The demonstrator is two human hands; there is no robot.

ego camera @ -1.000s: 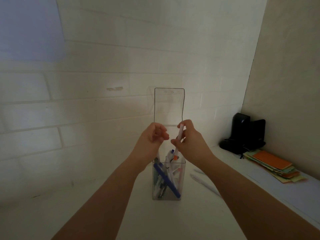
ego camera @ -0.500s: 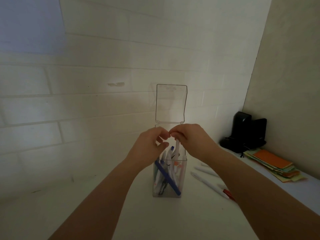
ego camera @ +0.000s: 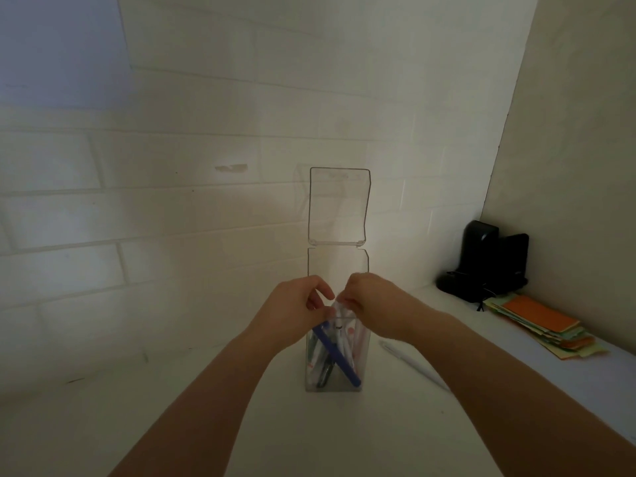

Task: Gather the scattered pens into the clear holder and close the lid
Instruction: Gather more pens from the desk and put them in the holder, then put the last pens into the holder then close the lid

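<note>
A clear square holder (ego camera: 363, 366) stands on the white table, its hinged lid (ego camera: 339, 204) upright and open behind it. Inside lean several pens, among them a blue pen (ego camera: 339, 359) set diagonally. Both hands hover at the holder's mouth. My right hand (ego camera: 375, 304) pinches the top of a white pen (ego camera: 339, 309) that reaches down into the holder. My left hand (ego camera: 292, 309) touches the pen tops beside it with curled fingers; whether it grips one is hidden. One white pen (ego camera: 413, 364) lies on the table to the right of the holder.
A white brick wall rises close behind the holder. At the right, a ledge carries a black device (ego camera: 481, 259) and a stack of coloured paper with orange on top (ego camera: 540, 321). A beige wall closes off the right side.
The white pen in my right hand has gone down from above the rim into the holder. Both hands have lowered and come together at the mouth.
</note>
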